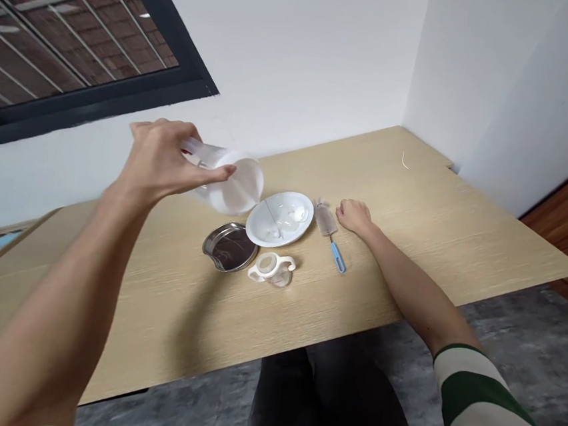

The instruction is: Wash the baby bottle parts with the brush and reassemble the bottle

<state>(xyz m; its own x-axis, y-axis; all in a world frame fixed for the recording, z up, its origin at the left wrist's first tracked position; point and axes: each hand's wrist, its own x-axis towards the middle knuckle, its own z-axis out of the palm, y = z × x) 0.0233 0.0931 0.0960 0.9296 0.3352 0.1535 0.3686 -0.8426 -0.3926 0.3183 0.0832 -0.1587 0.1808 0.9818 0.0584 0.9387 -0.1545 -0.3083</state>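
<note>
My left hand (163, 158) is closed around a translucent white plastic jug (241, 185), raised and tipped to the right with its mouth towards a white bowl (252, 231). A thin line runs from near the jug's lip down into the bowl; I cannot tell whether it is water or a solid strip. Small pale pieces lie in the bowl, too unclear to name. My right hand (354, 216) rests on the table with fingers curled, holding nothing visible. Beside it lies a bottle brush (337, 257) with a blue handle. A baby bottle (280, 278) with two white handles stands in front of the bowl.
A shiny steel kidney-shaped dish (230, 247) stands left of the bowl, close against it. The wooden table (315, 310) reaches back to white walls. A thin white bent strip (404, 161) lies at the far right. A dark-framed barred window (81, 26) is at upper left.
</note>
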